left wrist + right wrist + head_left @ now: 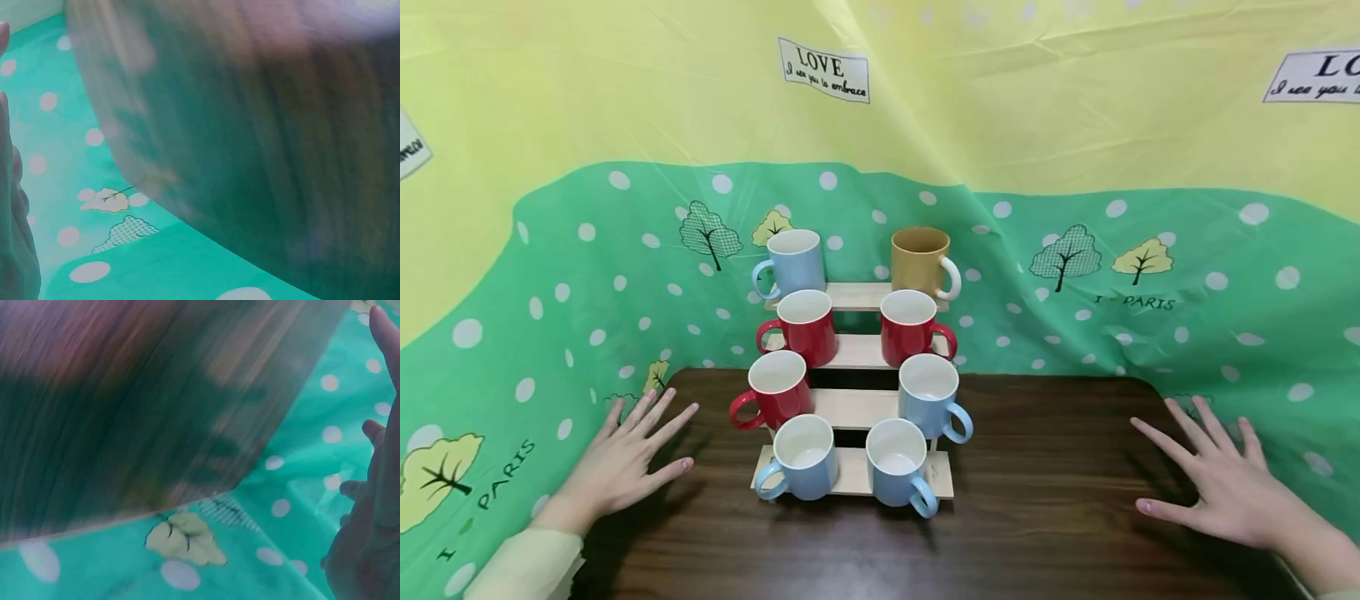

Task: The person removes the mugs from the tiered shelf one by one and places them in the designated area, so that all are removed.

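My left hand (621, 462) is spread with straight fingers over the table's left side, holding nothing. On the right side, my right hand (1221, 483) is likewise spread, its palm down and nothing in it. Between them stands a pale wooden tiered rack (857, 408) bearing mugs in two columns. A light blue mug (797, 265) and a tan mug (919, 265) with a white handle top it. Below are red mugs (811, 333), (908, 333), then a red mug (781, 392) beside a light blue mug (927, 396). Two light blue mugs (807, 462), (895, 467) occupy the lowest step.
The dark wood table (1037, 500) has rounded far corners. A green and yellow printed cloth (1075, 150) hangs behind it and along both sides, close to each hand. All the mugs stand upright, handles turned outward.
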Demonstrator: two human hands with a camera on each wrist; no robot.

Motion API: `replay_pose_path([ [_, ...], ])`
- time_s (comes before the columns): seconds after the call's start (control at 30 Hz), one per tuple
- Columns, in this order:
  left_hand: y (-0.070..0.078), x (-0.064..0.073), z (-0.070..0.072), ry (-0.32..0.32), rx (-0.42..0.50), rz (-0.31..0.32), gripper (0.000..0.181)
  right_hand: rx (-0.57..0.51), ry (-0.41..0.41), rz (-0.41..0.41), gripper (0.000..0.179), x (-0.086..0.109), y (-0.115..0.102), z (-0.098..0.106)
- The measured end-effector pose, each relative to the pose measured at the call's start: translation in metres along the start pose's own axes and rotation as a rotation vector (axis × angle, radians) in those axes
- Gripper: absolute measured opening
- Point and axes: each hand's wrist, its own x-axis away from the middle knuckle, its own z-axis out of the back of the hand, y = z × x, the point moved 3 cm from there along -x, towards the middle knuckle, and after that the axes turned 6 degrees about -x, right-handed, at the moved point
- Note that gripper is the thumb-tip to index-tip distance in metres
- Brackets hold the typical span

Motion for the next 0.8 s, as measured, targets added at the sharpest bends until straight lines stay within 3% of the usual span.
replay_pose_path([
  [0.33, -0.004, -0.017, 0.007, -0.031, 0.026, 0.106, 0.089, -0.168, 0.021, -0.006, 0.115, -0.013, -0.032, -0.012],
  [0.53, -0.002, -0.035, 0.010, -0.020, 0.066, 0.178, 0.091, -0.237, 0.143, 0.073, 0.109, -0.026, -0.058, -0.020],
  [0.63, -0.001, -0.043, 0.015, -0.026, 0.163, 0.224, 0.091, -0.290, 0.206, 0.096, 0.110, -0.035, -0.076, -0.027],
  [0.8, 0.004, -0.055, 0.028, -0.010, 0.431, 0.283, 0.085, -0.451, 0.236, 0.036, 0.110, -0.043, -0.105, -0.043],
])
